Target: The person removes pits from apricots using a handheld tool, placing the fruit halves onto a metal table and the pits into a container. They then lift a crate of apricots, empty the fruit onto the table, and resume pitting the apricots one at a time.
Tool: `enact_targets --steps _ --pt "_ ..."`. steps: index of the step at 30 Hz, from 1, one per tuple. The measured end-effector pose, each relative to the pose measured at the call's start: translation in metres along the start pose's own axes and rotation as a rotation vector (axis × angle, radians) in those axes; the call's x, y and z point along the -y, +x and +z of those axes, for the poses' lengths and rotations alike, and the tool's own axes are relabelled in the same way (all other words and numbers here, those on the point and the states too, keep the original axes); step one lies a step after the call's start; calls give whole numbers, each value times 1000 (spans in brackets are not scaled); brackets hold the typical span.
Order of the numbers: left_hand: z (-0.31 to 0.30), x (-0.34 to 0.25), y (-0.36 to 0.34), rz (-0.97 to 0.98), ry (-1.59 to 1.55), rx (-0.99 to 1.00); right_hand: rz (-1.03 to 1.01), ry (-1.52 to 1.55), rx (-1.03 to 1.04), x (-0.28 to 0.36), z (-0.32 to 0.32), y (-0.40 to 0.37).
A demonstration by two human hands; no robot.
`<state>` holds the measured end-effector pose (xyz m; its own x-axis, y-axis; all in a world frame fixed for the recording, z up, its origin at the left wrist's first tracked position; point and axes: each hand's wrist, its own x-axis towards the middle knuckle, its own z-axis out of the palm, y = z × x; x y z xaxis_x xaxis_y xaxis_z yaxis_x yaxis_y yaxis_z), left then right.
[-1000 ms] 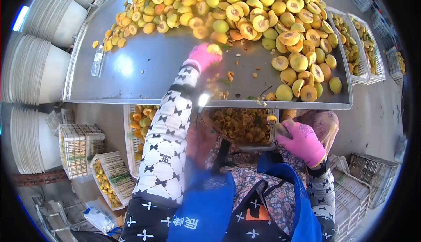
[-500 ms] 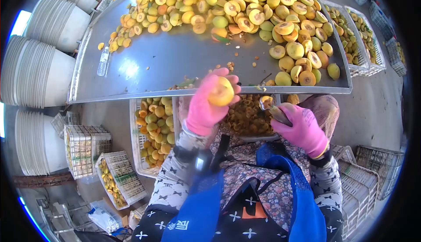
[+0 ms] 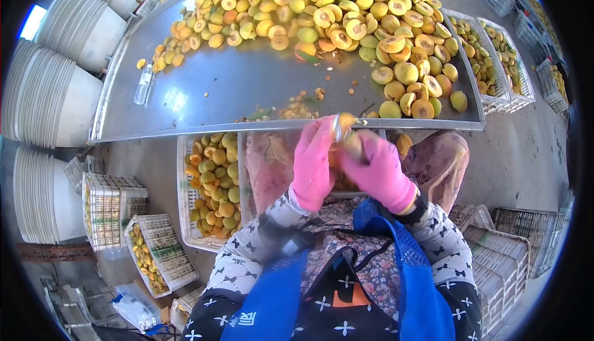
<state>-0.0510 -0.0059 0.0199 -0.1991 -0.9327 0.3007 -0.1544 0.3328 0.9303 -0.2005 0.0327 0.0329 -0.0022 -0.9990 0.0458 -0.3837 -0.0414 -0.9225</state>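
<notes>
My left hand (image 3: 313, 166), in a pink glove, is closed around a yellow peach half, mostly hidden behind the fingers. My right hand (image 3: 382, 173), also in a pink glove, grips the handle of a pitting spoon (image 3: 338, 128). Its metal end meets the fruit at my left fingertips, with an orange bit of flesh (image 3: 347, 119) at the tip; motion blurs this spot. Both hands are close together at the near edge of the metal table (image 3: 223, 97). Below them, a bin of scooped-out pieces is mostly covered by my hands.
Halved peaches (image 3: 334, 16) are heaped across the table's far side. A plastic bottle (image 3: 143, 84) lies at its left. A crate of peach halves (image 3: 216, 186) stands by my left leg. More filled crates (image 3: 495, 103) are to the right, and stacked white tubs (image 3: 55, 93) line the left.
My left hand has turned, hiding the peach half that faced up. My right hand has moved left and up, bringing the pitting spoon to the fruit. The view has shifted slightly.
</notes>
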Motion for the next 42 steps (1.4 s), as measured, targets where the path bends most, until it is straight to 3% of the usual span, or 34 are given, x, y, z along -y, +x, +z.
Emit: enact_targets --steps 1,2,3,4,5,7,8,9,13,16,19,22,23,26,29,35,39,42 --pt "-2 3 4 -288 -445 -48 -339 -8 229 4 -8 -7" --pt "-4 8 5 -581 -891 -101 -396 57 329 8 1 -19" --pt "-7 18 5 -6 -107 8 -363 229 277 4 4 -23" --pt "-12 -16 16 -442 -629 -161 -331 396 222 -1 4 -24" --pt "-25 -20 17 -305 -362 -42 125 422 211 6 -7 -24" --pt "-44 -21 22 -272 -233 185 340 521 302 12 -27 -15" --pt "-52 -19 21 -391 -369 286 429 650 377 13 -30 -15" --pt "-55 -17 19 -512 -507 388 455 689 426 11 -29 -16" --pt "-42 -29 15 -530 -321 412 539 822 599 3 -21 -20" --pt "-41 -14 10 -409 -129 427 568 862 695 -11 -19 -24" --pt "-46 5 9 -208 -84 619 608 902 874 -25 -22 -26" --pt "-45 -7 3 -588 -377 442 534 945 793 -24 -18 -26" --pt "-42 1 1 -432 -334 342 562 935 668 -16 -19 -25" --pt "-40 -5 5 -662 -867 -32 459 543 357 -9 -10 -22" --pt "-32 2 -1 -570 -877 -67 -299 -123 28 -20 6 -20" --pt "-25 -7 -1 -591 -957 -52 -408 -351 24 -14 12 -4" --pt "-22 -7 -6 -552 -836 -40 -337 -519 148 -13 9 -1" --pt "-18 -10 -8 -629 -847 -79 -323 -538 237 -18 8 0"
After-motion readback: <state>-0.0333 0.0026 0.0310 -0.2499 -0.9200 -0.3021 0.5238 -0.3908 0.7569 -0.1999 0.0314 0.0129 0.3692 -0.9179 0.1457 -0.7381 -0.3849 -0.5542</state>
